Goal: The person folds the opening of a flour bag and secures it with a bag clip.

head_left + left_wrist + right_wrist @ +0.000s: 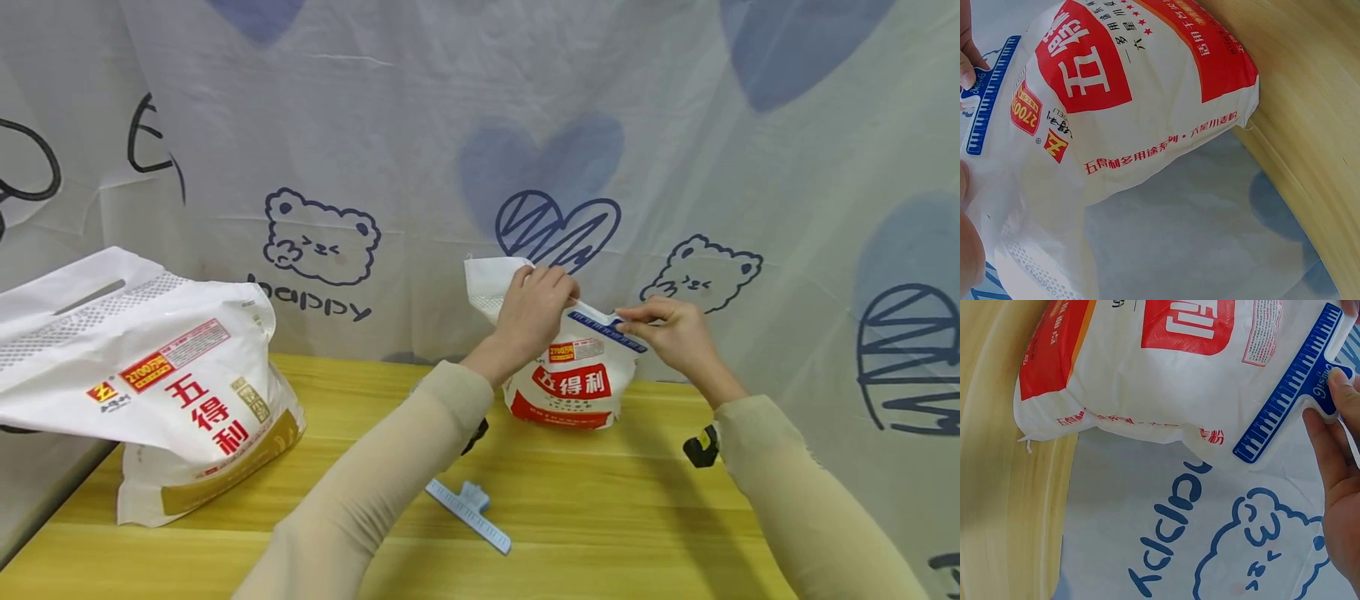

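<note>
A small white-and-red flour bag (570,383) stands near the back edge of the table. My left hand (525,312) grips its folded top. A blue sealing clip (1285,394) with a piano-key pattern lies along the top edge, right of my left hand. Thumb and fingers of my right hand (678,333) pinch the clip's handle, clearest in the right wrist view. From the left wrist, the same clip (994,94) lies across the bag above the printed label, and part of my left hand (969,250) shows at the frame's edge.
On the table in front lies a light-blue clip (468,512). A larger white flour bag (202,400) with a cut-out handle stands at the left. Behind the wooden table (585,508) hangs a curtain (420,108) with bears and hearts.
</note>
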{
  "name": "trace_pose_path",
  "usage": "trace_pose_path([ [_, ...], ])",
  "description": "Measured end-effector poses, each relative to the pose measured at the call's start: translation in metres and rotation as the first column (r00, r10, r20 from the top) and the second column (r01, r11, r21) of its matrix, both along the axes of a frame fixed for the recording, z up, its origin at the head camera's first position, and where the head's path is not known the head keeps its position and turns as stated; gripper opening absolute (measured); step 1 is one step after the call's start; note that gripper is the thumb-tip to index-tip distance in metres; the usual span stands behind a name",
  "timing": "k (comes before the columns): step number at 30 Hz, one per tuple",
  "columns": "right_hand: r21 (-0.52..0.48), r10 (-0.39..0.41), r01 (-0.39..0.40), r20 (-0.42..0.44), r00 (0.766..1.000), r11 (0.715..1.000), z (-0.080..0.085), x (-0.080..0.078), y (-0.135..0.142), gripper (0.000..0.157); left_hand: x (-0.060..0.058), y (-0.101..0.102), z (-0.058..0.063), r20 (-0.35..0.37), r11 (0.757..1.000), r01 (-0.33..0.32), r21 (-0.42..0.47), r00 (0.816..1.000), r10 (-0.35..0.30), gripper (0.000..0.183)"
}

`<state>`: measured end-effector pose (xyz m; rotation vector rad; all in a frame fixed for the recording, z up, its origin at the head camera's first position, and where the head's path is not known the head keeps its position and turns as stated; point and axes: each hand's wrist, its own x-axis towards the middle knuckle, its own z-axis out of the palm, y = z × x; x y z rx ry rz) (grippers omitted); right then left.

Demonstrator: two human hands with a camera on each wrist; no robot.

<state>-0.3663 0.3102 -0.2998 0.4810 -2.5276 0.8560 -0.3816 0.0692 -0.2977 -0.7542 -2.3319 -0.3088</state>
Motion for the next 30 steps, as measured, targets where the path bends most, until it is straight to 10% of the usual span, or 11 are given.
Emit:
trace_pose_path([
  [30, -0.161, -0.051, 0.050, -0.006, 0.999, 0.986, -0.013, 0.014, -0.019, 0.043, 0.009, -0.028, -0.016, -0.101, 0.998, 0.059, 0.017, 0.993, -0.057, 0.053],
])
